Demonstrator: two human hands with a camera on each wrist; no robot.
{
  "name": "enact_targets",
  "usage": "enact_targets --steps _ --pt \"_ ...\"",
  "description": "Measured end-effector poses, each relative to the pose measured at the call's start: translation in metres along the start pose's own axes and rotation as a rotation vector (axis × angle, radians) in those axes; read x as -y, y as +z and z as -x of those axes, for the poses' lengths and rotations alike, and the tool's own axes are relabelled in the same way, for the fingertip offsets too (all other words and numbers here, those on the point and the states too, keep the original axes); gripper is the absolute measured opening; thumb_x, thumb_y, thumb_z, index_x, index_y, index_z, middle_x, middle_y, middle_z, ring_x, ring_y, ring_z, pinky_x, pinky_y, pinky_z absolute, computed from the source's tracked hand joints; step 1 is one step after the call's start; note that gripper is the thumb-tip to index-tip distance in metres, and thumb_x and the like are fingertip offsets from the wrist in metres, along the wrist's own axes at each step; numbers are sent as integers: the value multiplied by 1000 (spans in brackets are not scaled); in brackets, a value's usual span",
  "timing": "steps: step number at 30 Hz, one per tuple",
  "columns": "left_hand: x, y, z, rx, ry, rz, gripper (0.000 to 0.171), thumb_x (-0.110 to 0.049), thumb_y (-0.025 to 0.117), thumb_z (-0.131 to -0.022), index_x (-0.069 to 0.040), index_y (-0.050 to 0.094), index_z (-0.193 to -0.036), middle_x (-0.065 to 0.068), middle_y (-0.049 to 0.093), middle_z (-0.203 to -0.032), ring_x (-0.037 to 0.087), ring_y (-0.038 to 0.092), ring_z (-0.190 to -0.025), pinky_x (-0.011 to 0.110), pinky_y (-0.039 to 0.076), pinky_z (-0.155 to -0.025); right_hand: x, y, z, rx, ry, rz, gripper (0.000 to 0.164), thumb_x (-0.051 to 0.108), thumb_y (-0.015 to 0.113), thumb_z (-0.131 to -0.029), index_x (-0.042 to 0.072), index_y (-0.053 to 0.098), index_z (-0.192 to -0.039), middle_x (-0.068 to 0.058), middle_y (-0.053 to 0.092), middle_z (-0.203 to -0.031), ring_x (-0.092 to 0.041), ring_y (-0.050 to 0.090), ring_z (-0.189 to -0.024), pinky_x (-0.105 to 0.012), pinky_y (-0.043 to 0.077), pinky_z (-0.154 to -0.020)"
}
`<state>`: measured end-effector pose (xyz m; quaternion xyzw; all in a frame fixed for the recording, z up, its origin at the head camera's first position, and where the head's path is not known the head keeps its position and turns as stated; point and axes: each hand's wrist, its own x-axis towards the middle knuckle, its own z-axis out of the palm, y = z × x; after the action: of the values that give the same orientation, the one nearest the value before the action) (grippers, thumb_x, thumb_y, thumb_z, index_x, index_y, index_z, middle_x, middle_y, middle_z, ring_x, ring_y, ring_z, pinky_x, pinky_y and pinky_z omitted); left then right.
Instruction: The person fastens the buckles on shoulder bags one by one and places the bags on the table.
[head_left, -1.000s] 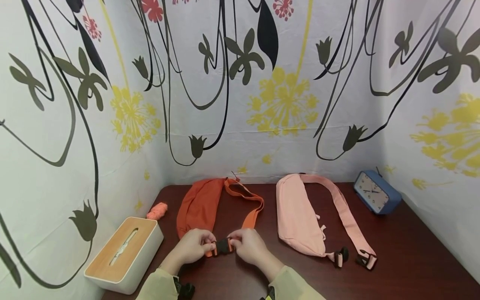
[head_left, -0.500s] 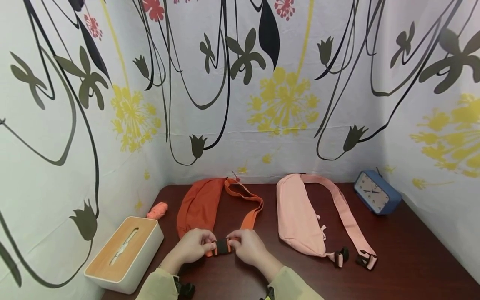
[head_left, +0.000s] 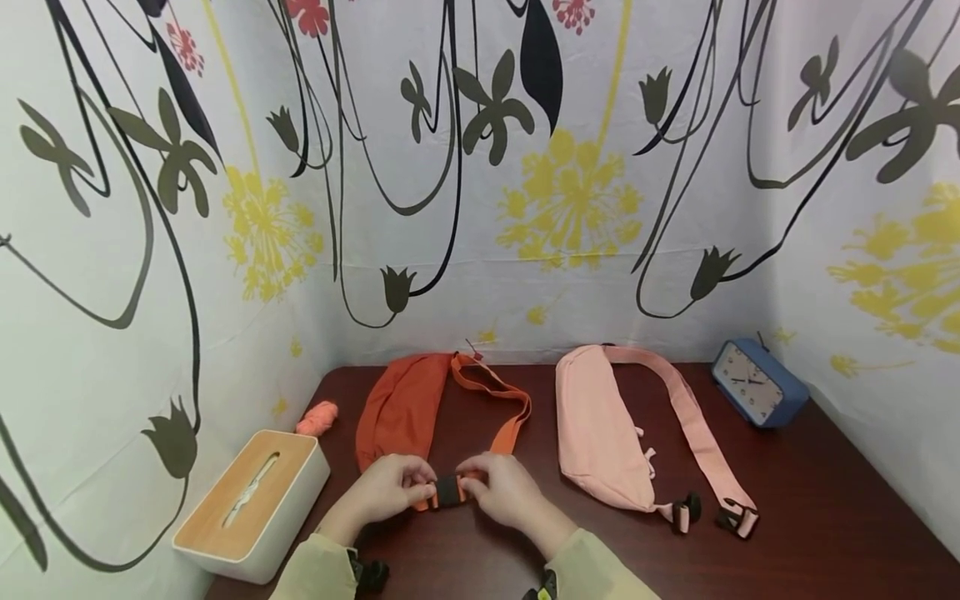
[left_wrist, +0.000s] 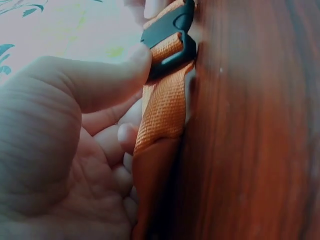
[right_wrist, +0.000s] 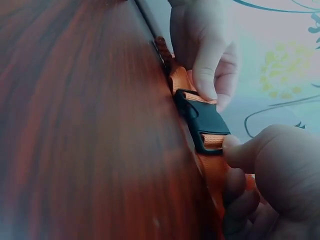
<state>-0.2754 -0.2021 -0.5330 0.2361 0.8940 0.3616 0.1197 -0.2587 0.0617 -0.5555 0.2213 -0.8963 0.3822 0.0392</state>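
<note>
An orange waist bag point(head_left: 401, 404) lies on the table, its strap looping round on the right. At its near end the black side-release buckle point(head_left: 448, 492) has its two halves joined, with orange webbing point(left_wrist: 165, 107) at both ends. My left hand point(head_left: 390, 485) pinches the buckle's left end, the thumb on its edge in the left wrist view. My right hand point(head_left: 506, 490) pinches the right end between thumb and fingers. In the right wrist view the buckle point(right_wrist: 207, 117) sits low beside the table surface, between both thumbs.
To the right lies a pink waist bag point(head_left: 603, 442), its buckle halves point(head_left: 684, 512) apart. A blue clock point(head_left: 757, 383) stands at the back right. On the left are a tissue box point(head_left: 251, 500) and a coral-coloured bundle point(head_left: 317, 418). Patterned curtains enclose the dark wooden table point(head_left: 840, 517).
Both hands keep their hold on the joined buckle, almost still. The head view has shifted slightly.
</note>
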Motion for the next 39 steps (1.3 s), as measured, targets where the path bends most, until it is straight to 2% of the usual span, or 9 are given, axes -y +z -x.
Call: enact_targets --steps 4,9,13,17,23,28,31,36,39 --pt "-1 -4 0 -10 14 11 16 -34 80 -102 -20 79 -109 -8 74 -94 8 60 -69 27 50 -63 1 -17 3 -23 -24 -8 19 27 78 -104 20 83 -120 7 78 -108 -6 71 -95 -30 58 -83" --pt "-11 -2 -2 -97 29 -23 21 -39 76 -105 -21 79 -115 -12 74 -99 5 60 -71 26 52 -65 -8 -57 14 -119 -67 34 17 29 77 -105 20 84 -117 11 79 -109 -6 74 -99 -33 61 -89" --pt "-31 8 -6 -172 87 -75 21 -39 74 -107 -21 78 -119 -14 73 -100 1 61 -76 25 54 -69 -21 -100 30 -186 -87 68 11 25 80 -103 23 85 -112 13 80 -101 -3 71 -90 -31 61 -85" --pt "-63 24 -14 -220 198 -146 19 -34 73 -108 -21 79 -121 -12 76 -106 1 67 -88 27 59 -79 -34 -147 52 -189 -13 82 11 27 78 -104 25 84 -113 14 78 -96 1 62 -77 -25 54 -71" --pt "-119 56 -28 -223 391 -269 20 -34 74 -107 -24 78 -123 -9 79 -111 8 70 -99 26 58 -89 -61 -207 79 -131 159 64 29 37 72 -109 16 80 -127 1 76 -87 -5 62 -66 -27 51 -60" --pt "-149 86 -43 -196 502 -303 24 -40 70 -109 -26 77 -127 -12 79 -119 4 69 -109 21 55 -97 -95 -243 104 -68 245 112 33 40 69 -110 18 78 -132 -3 82 -106 -9 72 -78 -27 54 -66" --pt "-164 105 -54 -192 547 -319 27 -42 69 -109 -25 77 -128 -14 78 -121 4 69 -111 18 53 -99 -117 -261 122 -31 281 150 33 39 71 -109 17 77 -133 -6 82 -116 -2 71 -86 -27 55 -69" --pt "-183 134 -75 -168 578 -351 30 -42 68 -109 -24 77 -131 -16 80 -124 1 70 -123 17 49 -109 -145 -294 152 107 278 146 39 32 76 -106 11 74 -139 -2 78 -130 8 65 -99 -26 56 -76" --pt "-194 150 -86 -144 597 -385 33 -43 67 -109 -24 75 -134 -16 79 -129 1 70 -128 19 46 -116 -162 -308 169 219 232 15 44 20 77 -104 5 68 -145 18 74 -132 2 69 -93 -25 56 -75"
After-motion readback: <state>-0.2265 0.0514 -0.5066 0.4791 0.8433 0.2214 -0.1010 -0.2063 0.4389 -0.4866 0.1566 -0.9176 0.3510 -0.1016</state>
